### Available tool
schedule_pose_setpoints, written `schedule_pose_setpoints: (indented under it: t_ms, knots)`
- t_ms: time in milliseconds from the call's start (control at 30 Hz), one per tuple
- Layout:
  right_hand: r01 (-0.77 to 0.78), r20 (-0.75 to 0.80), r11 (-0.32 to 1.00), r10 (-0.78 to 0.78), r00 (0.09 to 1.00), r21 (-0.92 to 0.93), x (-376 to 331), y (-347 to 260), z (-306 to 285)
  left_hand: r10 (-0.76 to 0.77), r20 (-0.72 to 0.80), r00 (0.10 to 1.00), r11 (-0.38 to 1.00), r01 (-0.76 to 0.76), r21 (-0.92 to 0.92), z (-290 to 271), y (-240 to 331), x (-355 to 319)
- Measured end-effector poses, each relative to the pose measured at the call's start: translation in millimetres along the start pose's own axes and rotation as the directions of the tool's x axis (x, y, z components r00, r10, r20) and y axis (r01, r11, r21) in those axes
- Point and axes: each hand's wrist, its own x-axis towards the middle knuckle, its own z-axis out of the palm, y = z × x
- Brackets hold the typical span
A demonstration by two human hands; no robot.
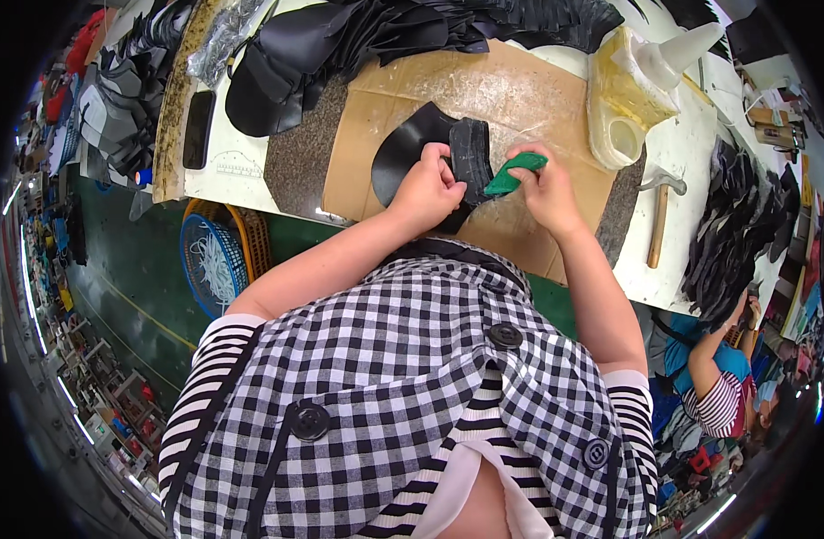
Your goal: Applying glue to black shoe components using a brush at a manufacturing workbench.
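Observation:
A curved, smooth black leather-like piece lies on the cardboard sheet in front of me, with a thicker dull black strip along its right side. My left hand is closed on the black piece, its fingers curled at the inner edge beside the strip. Between the thumb and fingers of my right hand is a small flat green pad. The pad's lower tip meets the right edge of the strip. The undersides of the black parts are hidden.
Black cut pieces are heaped along the far side of the cardboard. To the right stand a yellowed glue bottle and a hammer. A phone lies left. Baskets sit below the table edge; a co-worker is at lower right.

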Motion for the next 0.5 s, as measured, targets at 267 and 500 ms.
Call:
schedule_pose_setpoints:
  t_ms: [267,500]
  knots:
    - [-0.302,-0.015,0.899,0.323,0.946,0.319,-13,-6,-36,0.143,-0.294,0.945,0.987,-0.159,-0.032,-47,16,-6]
    - [-0.347,-0.150,0.834,0.445,0.883,0.428,-35,-11,-43,0.509,-0.635,0.582,0.813,-0.083,0.576,-204,42,130]
